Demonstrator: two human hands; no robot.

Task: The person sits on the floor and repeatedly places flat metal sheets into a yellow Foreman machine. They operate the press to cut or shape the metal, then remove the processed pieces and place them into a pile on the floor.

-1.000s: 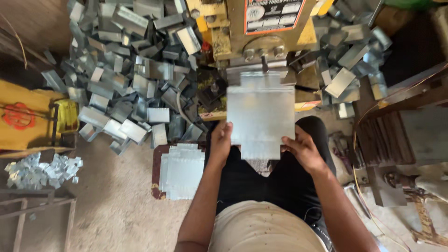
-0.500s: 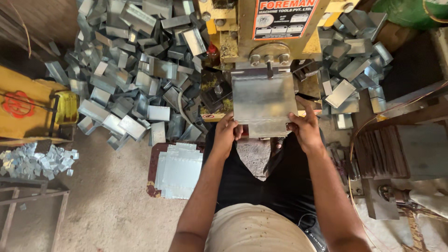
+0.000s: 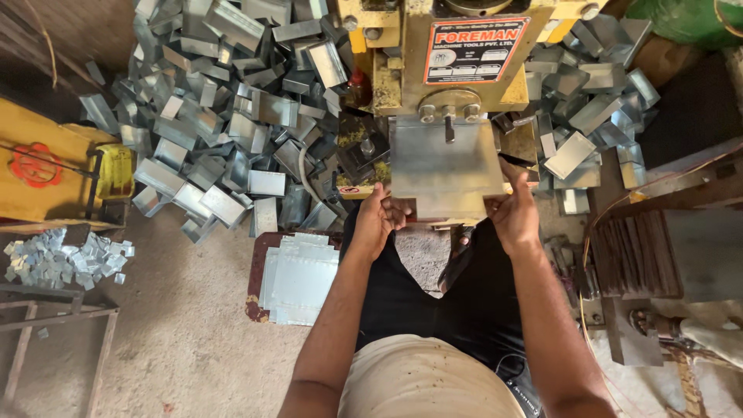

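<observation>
Keep both elbows tucked by your knees and feed the flat metal sheet square into the yellow press — edges level, fingertips clear of the die. Your left hand pinches its near left corner, fingers closed on it; your right hand grips the right edge, thumb up. Beyond lies the heap of bent pieces.

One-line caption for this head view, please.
Both hands, left hand and right hand, hold a flat metal sheet under a yellow press.
</observation>
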